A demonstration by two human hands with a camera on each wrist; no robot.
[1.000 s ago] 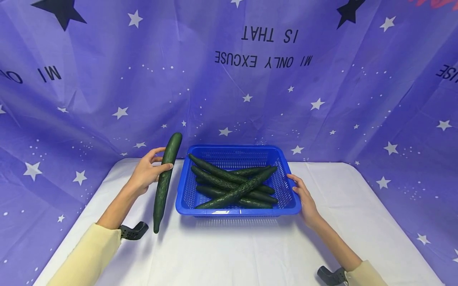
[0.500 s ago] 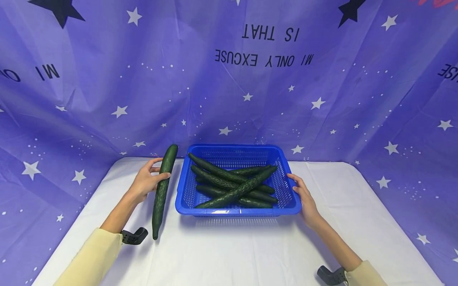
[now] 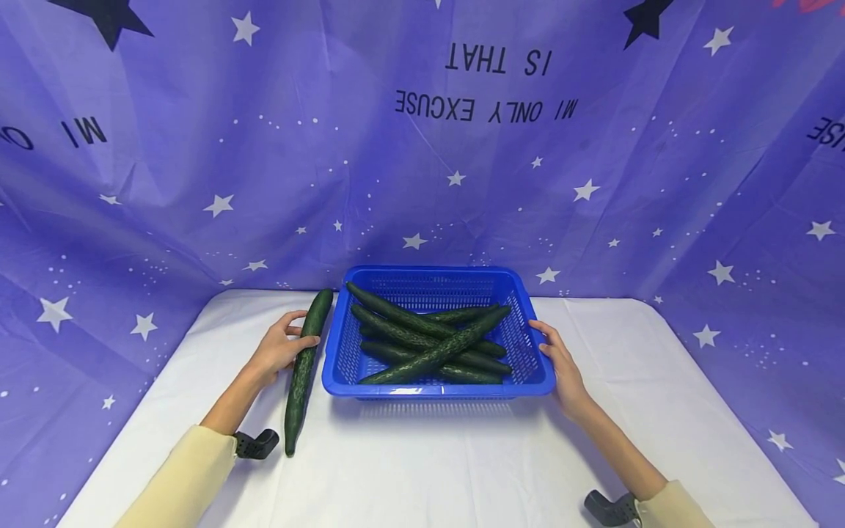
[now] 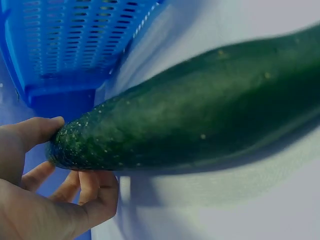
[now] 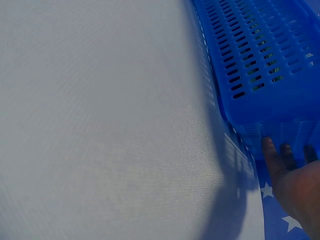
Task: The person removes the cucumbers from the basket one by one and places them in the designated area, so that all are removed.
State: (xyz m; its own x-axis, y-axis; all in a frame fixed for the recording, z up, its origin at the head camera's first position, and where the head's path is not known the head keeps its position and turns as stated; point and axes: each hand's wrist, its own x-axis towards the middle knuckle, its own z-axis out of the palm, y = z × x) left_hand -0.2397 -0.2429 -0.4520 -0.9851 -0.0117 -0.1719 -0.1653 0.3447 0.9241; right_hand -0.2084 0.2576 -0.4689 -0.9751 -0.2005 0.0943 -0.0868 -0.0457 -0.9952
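My left hand (image 3: 276, 350) holds a long dark green cucumber (image 3: 305, 385) left of the basket, thumb on one side and fingers on the other. The cucumber points lengthwise away from me, at or just above the white cloth; I cannot tell whether it touches. Up close in the left wrist view, the same cucumber (image 4: 190, 110) shows pale specks by the thumb. A blue plastic basket (image 3: 429, 391) with slotted walls holds several cucumbers (image 3: 439, 352), some crossing over others. At its right end, my right hand (image 3: 564, 374) grips the rim, with fingers against the outer wall.
White cloth (image 3: 422, 469) covers the table. Right behind the basket rises a purple curtain (image 3: 422, 183) with stars and lettering, which also runs along both sides. Each wrist wears a black mount, the left mount (image 3: 257, 444) close to the held cucumber's near end.
My left hand has lowered the cucumber toward the cloth and brought it nearer to me, still beside the basket. The right hand and the basket have stayed in place.
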